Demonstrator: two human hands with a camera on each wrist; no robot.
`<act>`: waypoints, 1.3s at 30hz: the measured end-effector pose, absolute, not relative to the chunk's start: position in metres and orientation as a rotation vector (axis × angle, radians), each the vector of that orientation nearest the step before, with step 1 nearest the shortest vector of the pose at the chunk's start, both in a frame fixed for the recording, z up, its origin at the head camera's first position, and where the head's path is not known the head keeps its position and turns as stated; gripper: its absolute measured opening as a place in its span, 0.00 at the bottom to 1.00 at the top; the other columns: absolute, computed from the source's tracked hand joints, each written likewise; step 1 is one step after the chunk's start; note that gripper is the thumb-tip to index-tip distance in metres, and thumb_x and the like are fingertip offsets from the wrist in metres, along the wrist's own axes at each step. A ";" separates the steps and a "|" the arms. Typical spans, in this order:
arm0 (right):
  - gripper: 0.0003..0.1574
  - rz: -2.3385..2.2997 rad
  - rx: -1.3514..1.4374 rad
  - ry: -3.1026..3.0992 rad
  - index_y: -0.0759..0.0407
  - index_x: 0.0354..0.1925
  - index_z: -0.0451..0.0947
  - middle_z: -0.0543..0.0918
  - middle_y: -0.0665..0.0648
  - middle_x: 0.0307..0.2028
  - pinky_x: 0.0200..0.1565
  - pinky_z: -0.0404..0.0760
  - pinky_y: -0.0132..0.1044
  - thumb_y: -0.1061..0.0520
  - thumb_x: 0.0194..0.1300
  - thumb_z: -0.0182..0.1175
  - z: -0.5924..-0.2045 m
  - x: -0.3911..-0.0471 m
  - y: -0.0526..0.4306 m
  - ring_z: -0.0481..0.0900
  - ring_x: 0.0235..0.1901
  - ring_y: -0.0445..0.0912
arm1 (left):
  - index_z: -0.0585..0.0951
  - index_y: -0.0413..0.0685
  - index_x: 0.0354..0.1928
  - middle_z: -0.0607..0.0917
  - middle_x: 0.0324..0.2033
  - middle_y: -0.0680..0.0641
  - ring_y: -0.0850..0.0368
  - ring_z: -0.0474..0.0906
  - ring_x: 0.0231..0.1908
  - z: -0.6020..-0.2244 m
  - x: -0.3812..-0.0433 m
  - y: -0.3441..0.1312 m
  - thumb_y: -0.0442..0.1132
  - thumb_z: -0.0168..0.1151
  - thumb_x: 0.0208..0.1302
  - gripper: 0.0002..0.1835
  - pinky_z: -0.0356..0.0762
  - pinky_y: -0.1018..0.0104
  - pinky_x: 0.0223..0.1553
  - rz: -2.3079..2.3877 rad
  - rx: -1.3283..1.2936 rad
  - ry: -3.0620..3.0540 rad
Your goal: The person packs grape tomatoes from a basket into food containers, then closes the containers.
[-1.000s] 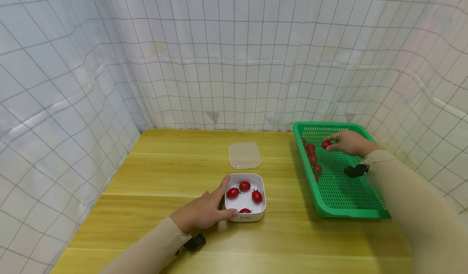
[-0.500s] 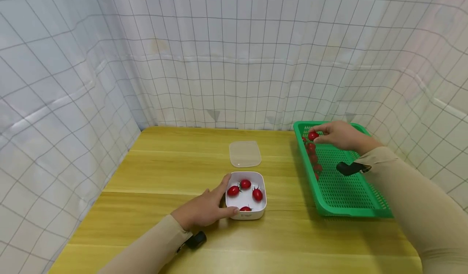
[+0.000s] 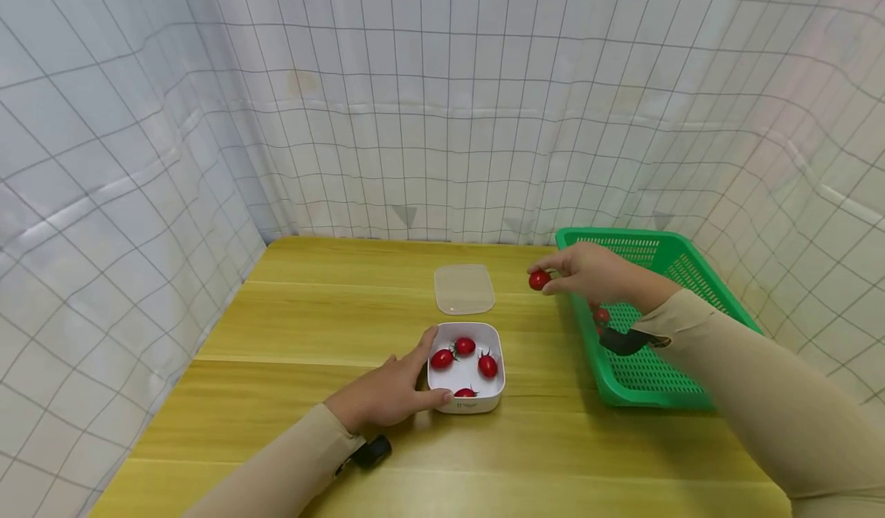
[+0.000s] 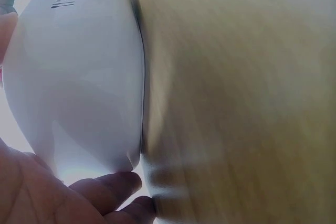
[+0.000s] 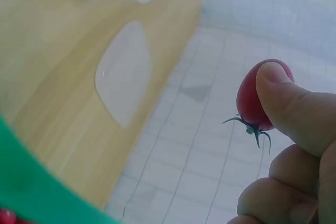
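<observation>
red tomato (image 3: 538, 280) pinched in right grip (image 3: 596, 273); left grip (image 3: 387, 396) holds white box (image 3: 484, 405).

Both beige sleeves (image 3: 276, 464) are long, with a small black camera (image 3: 373, 452) at each cuff (image 3: 342, 431).

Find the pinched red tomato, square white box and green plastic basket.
Pinched red tomato (image 5: 249, 98): right wrist view, exposed side.
Square white box (image 3: 487, 404): head view, front wall.
Green plastic basket (image 3: 657, 397): head view, near rim.

L hand (image 3: 386, 395) nearer, thumb (image 3: 434, 400) & index (image 3: 421, 347) splayed; R hand (image 3: 600, 273) raised, farther fwd, pinching.
</observation>
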State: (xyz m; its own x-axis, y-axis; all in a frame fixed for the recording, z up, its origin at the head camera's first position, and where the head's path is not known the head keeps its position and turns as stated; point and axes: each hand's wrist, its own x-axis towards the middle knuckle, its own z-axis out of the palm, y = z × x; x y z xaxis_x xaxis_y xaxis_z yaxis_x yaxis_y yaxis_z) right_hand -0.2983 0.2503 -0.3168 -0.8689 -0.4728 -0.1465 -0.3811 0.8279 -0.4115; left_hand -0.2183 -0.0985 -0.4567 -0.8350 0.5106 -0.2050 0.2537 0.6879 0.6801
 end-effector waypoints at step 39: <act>0.22 -0.564 -1.015 2.592 0.50 0.61 0.85 0.88 0.44 0.38 0.27 0.70 0.29 0.54 0.70 0.70 -0.354 -0.267 0.178 0.68 0.23 0.38 | 0.36 0.57 0.86 0.50 0.85 0.49 0.48 0.57 0.81 -0.460 -0.224 -0.097 0.68 0.62 0.69 0.59 0.39 0.33 0.82 0.918 0.628 2.523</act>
